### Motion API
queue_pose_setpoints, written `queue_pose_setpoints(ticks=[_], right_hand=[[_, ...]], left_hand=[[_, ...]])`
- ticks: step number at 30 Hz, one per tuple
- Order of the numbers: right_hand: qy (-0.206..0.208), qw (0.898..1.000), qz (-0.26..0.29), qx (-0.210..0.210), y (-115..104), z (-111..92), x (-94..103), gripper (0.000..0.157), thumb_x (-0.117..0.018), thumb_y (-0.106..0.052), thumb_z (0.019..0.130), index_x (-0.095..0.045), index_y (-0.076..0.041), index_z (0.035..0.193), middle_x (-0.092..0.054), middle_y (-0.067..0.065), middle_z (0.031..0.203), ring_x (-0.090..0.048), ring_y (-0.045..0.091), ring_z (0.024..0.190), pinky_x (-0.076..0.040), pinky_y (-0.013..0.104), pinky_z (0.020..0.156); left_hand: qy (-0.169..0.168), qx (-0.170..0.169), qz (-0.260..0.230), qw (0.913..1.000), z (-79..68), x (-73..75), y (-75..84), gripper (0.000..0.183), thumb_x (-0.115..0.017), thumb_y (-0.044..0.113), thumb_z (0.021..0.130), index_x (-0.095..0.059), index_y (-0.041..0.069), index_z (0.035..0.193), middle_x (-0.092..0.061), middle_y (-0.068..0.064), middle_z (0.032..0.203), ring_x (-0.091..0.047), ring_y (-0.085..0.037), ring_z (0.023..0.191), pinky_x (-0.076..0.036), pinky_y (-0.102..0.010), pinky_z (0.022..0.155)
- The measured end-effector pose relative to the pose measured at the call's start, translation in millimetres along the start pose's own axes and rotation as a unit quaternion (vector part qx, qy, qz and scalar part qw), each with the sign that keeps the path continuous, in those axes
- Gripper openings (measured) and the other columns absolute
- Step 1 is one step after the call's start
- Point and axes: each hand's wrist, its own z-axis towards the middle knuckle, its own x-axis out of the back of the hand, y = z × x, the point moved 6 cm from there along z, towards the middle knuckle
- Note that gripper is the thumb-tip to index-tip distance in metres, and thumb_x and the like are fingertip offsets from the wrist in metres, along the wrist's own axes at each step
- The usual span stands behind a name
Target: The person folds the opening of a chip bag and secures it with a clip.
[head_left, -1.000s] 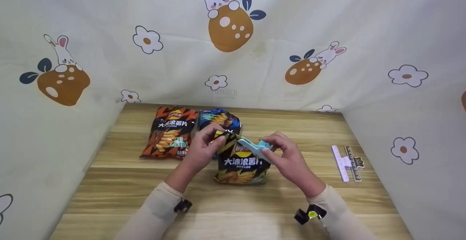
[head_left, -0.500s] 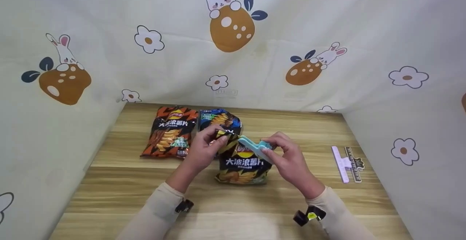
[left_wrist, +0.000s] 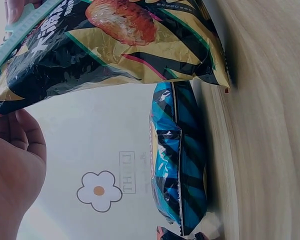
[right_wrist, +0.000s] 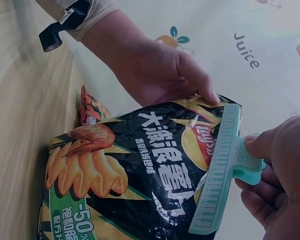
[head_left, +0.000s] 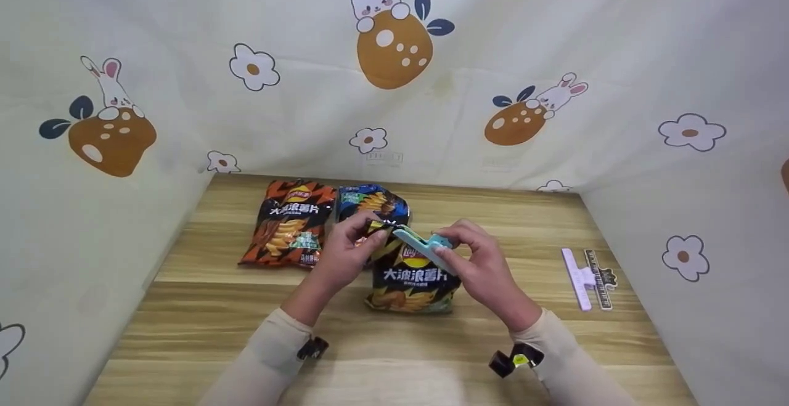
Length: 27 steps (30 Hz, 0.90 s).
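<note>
A black and gold bag of chips point(head_left: 414, 280) stands upright on the wooden table. My left hand point(head_left: 351, 246) pinches its top left corner between thumb and fingers. In my right hand point(head_left: 481, 264) is a mint-green bag clip point(head_left: 425, 249), pinched by its handle. In the right wrist view the long ruler-marked bar of the clip point(right_wrist: 217, 175) lies across the bag near its top edge, and the thumb point(right_wrist: 260, 145) presses the handle. The left wrist view shows the back of the bag point(left_wrist: 120, 45) and my left hand point(left_wrist: 15, 165) below its top.
Behind and to the left lie an orange bag of chips point(head_left: 286, 224) and a blue bag point(head_left: 376, 203), partly hidden by my left hand. A lilac clip point(head_left: 577, 278) and a dark ruler-marked clip point(head_left: 599, 278) lie at the right. Printed cloth walls enclose the table.
My right hand has moved left with the mint-green clip, bringing the clip further across the top of the bag. The left hand keeps its pinch on the corner.
</note>
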Motion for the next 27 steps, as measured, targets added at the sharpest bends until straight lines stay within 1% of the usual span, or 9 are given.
queue_pose_setpoints(ticks=[7, 12, 15, 17, 19, 21, 23, 25, 27], right_hand=[[-0.003, 1.000, 0.001, 0.008, 4, 1, -1.7, 0.021, -0.082, -0.006, 0.100, -0.081, -0.016, 0.118, -0.071, -0.005, 0.105, -0.067, 0.022, 0.097, -0.058, 0.032, 0.088], [-0.011, 1.000, 0.001, 0.018, 6, 2, -3.4, 0.019, -0.080, -0.009, 0.103, -0.079, -0.011, 0.122, -0.071, -0.005, 0.108, -0.066, 0.022, 0.098, -0.057, 0.032, 0.087], [-0.014, 1.000, 0.008, 0.014, 7, 2, -3.8, 0.019, -0.079, -0.009, 0.103, -0.078, -0.010, 0.122, -0.071, -0.004, 0.109, -0.066, 0.022, 0.098, -0.058, 0.032, 0.086], [-0.017, 1.000, 0.012, 0.009, 8, 3, -4.1, 0.019, -0.078, -0.009, 0.104, -0.078, -0.012, 0.123, -0.070, -0.003, 0.109, -0.066, 0.022, 0.098, -0.058, 0.032, 0.086], [-0.020, 1.000, 0.013, 0.002, 9, 3, -3.9, 0.020, -0.077, -0.009, 0.105, -0.078, -0.015, 0.124, -0.070, -0.002, 0.110, -0.066, 0.022, 0.098, -0.059, 0.033, 0.086], [-0.026, 1.000, 0.011, -0.008, 10, 4, -3.7, 0.021, -0.077, -0.010, 0.105, -0.077, -0.017, 0.125, -0.070, -0.001, 0.110, -0.067, 0.022, 0.098, -0.060, 0.033, 0.086], [-0.034, 0.999, 0.013, -0.018, 11, 5, -3.4, 0.020, -0.076, -0.011, 0.106, -0.077, -0.015, 0.126, -0.072, 0.000, 0.111, -0.068, 0.022, 0.097, -0.061, 0.034, 0.085], [-0.044, 0.998, 0.013, -0.030, 12, 6, -3.0, 0.021, -0.076, -0.013, 0.106, -0.076, -0.014, 0.127, -0.073, 0.001, 0.110, -0.069, 0.023, 0.096, -0.061, 0.033, 0.083], [-0.057, 0.997, 0.017, -0.042, 12, 8, -3.0, 0.021, -0.075, -0.014, 0.107, -0.075, -0.012, 0.127, -0.075, 0.002, 0.109, -0.070, 0.023, 0.095, -0.061, 0.031, 0.081]], left_hand=[[0.006, 0.003, 0.005, 1.0000, 0.8, 0.1, -1.0, 0.004, -0.072, 0.014, 0.108, -0.074, 0.010, 0.109, -0.069, -0.004, 0.104, -0.065, -0.025, 0.096, -0.060, -0.034, 0.083], [0.007, 0.007, 0.005, 0.9999, 0.3, -0.2, -1.3, 0.005, -0.072, 0.012, 0.108, -0.073, 0.008, 0.111, -0.068, -0.004, 0.102, -0.064, -0.023, 0.092, -0.058, -0.032, 0.080], [-0.004, 0.023, 0.003, 0.9997, -0.6, -1.1, -3.5, 0.010, -0.072, 0.014, 0.109, -0.072, 0.008, 0.116, -0.070, -0.006, 0.108, -0.066, -0.025, 0.100, -0.059, -0.036, 0.088], [-0.023, 0.050, -0.002, 0.9985, -2.5, -2.5, -7.8, 0.020, -0.072, 0.020, 0.109, -0.070, 0.008, 0.124, -0.070, -0.008, 0.116, -0.067, -0.026, 0.109, -0.060, -0.041, 0.095], [-0.052, 0.098, 0.000, 0.9939, -6.7, -4.9, -14.8, 0.037, -0.074, 0.030, 0.109, -0.065, 0.008, 0.137, -0.070, -0.009, 0.126, -0.067, -0.027, 0.118, -0.059, -0.046, 0.103], [-0.092, 0.148, 0.019, 0.9846, -13.5, -7.5, -23.1, 0.057, -0.075, 0.042, 0.106, -0.056, 0.008, 0.148, -0.068, -0.010, 0.132, -0.067, -0.027, 0.124, -0.058, -0.050, 0.108], [-0.136, 0.187, 0.043, 0.9719, -20.8, -10.9, -31.5, 0.074, -0.079, 0.049, 0.103, -0.048, 0.010, 0.157, -0.066, -0.009, 0.139, -0.065, -0.027, 0.130, -0.053, -0.052, 0.114], [-0.176, 0.204, 0.062, 0.9610, -27.0, -14.3, -37.3, 0.085, -0.083, 0.050, 0.099, -0.042, 0.010, 0.162, -0.064, -0.009, 0.145, -0.062, -0.028, 0.137, -0.047, -0.052, 0.121], [-0.201, 0.208, 0.071, 0.9545, -31.4, -16.5, -41.5, 0.091, -0.087, 0.047, 0.096, -0.040, 0.012, 0.165, -0.062, -0.008, 0.151, -0.058, -0.028, 0.143, -0.041, -0.052, 0.126]])
